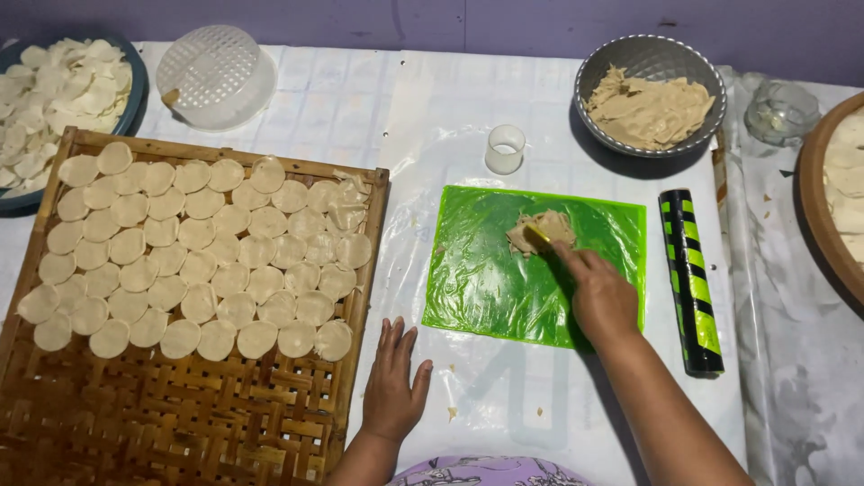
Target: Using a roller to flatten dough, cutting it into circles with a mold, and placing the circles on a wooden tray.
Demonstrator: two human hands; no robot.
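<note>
Meanwhile my right hand (601, 297) pinched a yellow scraper (538, 237) against the dough lump (540, 229) on the far green sheet (486, 279); my left hand (394, 382) lay flat, open and empty.

The left hand (394, 382) lies flat, palm down, fingers together and pointing away from the body. The right hand (601, 297) is stretched further forward than the left hand, knuckles up, fingers curled, forearm slanting back toward the body.
</note>
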